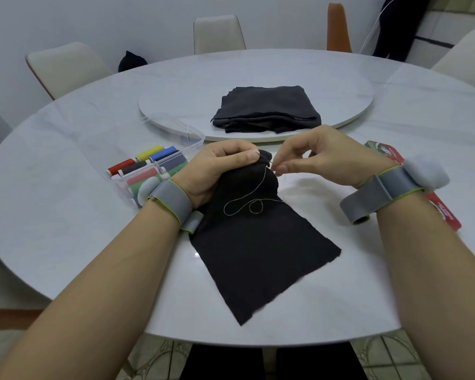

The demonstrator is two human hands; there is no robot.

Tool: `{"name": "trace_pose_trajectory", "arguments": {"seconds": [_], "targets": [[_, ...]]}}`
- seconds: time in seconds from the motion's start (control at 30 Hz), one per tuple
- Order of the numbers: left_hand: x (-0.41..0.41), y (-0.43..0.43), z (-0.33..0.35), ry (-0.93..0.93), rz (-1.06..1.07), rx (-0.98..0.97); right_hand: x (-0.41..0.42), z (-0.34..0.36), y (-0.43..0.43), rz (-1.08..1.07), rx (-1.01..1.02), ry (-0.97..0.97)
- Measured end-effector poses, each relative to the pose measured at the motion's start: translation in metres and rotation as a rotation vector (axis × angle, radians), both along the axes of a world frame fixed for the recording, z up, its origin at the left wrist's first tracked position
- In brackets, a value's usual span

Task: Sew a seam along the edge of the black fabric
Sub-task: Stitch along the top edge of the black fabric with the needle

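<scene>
A piece of black fabric [255, 250] lies on the white table, its far end bunched up and lifted. My left hand [220, 167] grips that raised far end, thumb pressed on top of the fold. My right hand [317, 157] pinches a thin needle [271, 166] between thumb and forefinger right at the fabric's far edge. A pale thread [243, 208] runs from the needle down over the cloth and curls into two loops. Both wrists carry grey bands.
A clear box of coloured thread spools [154, 165] stands left of my left hand. A folded stack of dark fabric [266, 109] rests on the round turntable [176, 105] behind. A red package [444, 212] lies under my right wrist. Chairs ring the table.
</scene>
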State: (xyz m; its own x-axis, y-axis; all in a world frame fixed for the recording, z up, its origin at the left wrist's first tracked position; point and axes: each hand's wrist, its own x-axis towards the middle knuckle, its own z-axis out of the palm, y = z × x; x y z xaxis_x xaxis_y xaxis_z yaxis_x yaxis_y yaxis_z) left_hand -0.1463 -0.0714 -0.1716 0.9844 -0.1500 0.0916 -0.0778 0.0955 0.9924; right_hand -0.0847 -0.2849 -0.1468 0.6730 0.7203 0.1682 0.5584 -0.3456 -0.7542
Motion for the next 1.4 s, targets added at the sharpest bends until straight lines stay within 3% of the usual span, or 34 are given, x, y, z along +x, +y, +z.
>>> {"name": "trace_pose_trajectory", "arguments": {"seconds": [0.53, 0.63, 0.9, 1.2, 1.4], "targets": [[0.008, 0.001, -0.008, -0.001, 0.023, 0.075, -0.01, 0.004, 0.015, 0.008, 0.129, -0.069], [0.01, 0.003, -0.009, 0.003, 0.018, 0.1, -0.013, 0.001, 0.019, -0.002, 0.046, -0.188], [0.011, 0.004, -0.011, 0.017, 0.005, 0.154, -0.017, -0.003, 0.032, -0.11, 0.088, -0.477], [0.01, 0.002, -0.007, 0.096, 0.001, 0.027, -0.02, -0.001, 0.033, -0.005, 0.024, -0.404], [0.012, 0.005, -0.008, 0.075, -0.018, 0.061, -0.014, -0.004, 0.031, -0.018, 0.06, -0.392]]}}
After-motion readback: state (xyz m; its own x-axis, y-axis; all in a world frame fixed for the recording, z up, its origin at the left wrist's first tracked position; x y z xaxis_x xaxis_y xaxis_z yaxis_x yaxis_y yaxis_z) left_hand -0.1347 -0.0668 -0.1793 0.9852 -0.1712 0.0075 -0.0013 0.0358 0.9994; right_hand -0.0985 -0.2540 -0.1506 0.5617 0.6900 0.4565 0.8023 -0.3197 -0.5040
